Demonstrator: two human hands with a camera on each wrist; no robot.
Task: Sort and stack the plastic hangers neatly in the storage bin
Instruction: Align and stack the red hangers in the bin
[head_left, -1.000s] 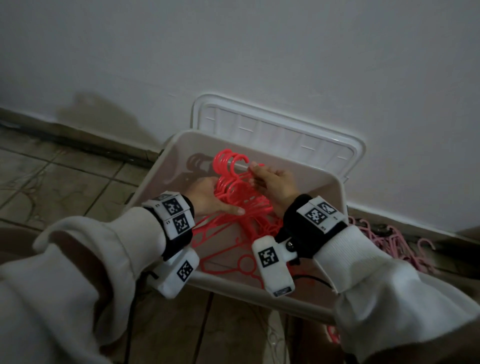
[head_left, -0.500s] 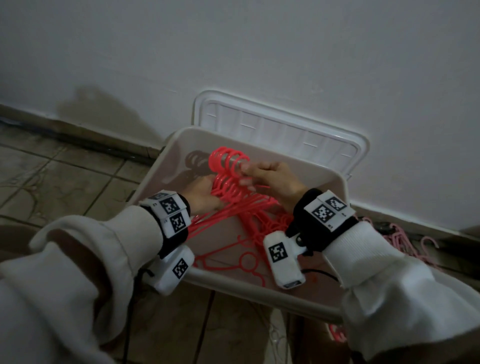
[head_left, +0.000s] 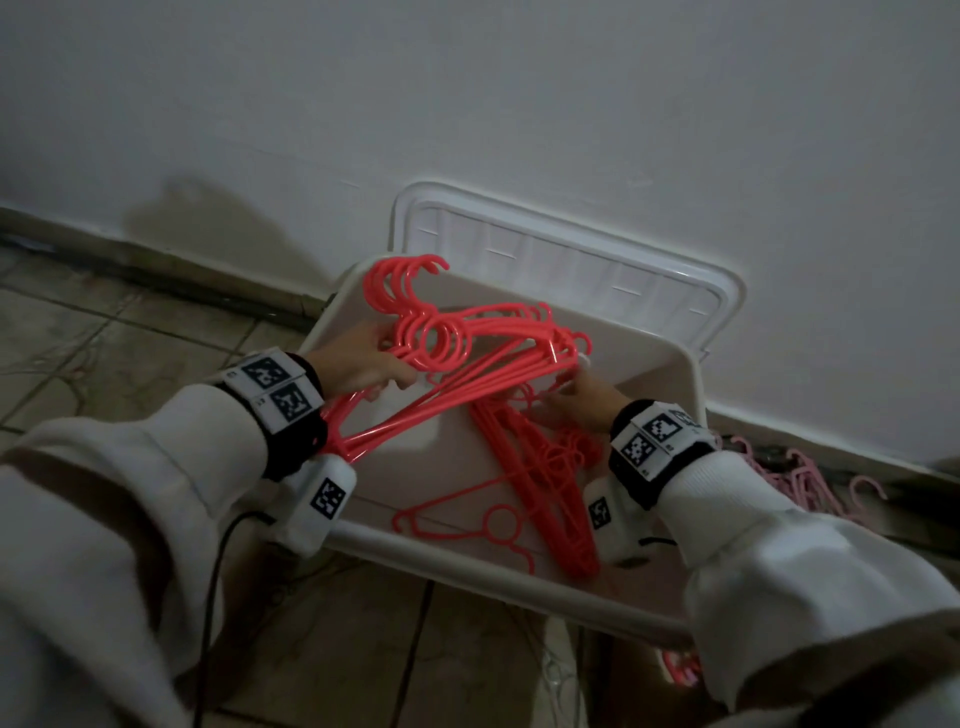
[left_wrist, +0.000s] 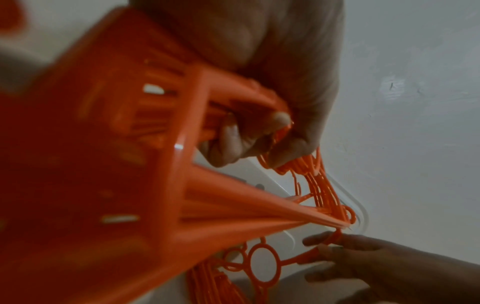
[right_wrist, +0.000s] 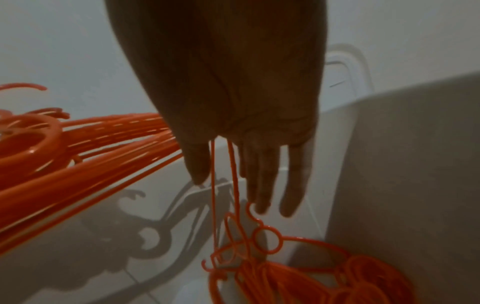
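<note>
Lifted since a moment ago, the bundle (head_left: 457, 374) now fans clear of the bin (head_left: 498, 582), likely to square it up. Nearest, loose hangers (head_left: 540, 493) lie on the bin's floor. Left hand (head_left: 358, 358) clamps the necks; right hand (head_left: 587, 395), fingers straight, steadies the far tips. Beyond, the lid (head_left: 571, 260) leans against the wall.

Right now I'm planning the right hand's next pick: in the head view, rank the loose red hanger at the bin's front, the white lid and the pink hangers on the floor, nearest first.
1. Loose red hanger, in the bin, below-left of the right hand.
2. White lid, leaning on the wall behind.
3. Pink hangers, on the floor, right.

2 and 3 are close.
</note>
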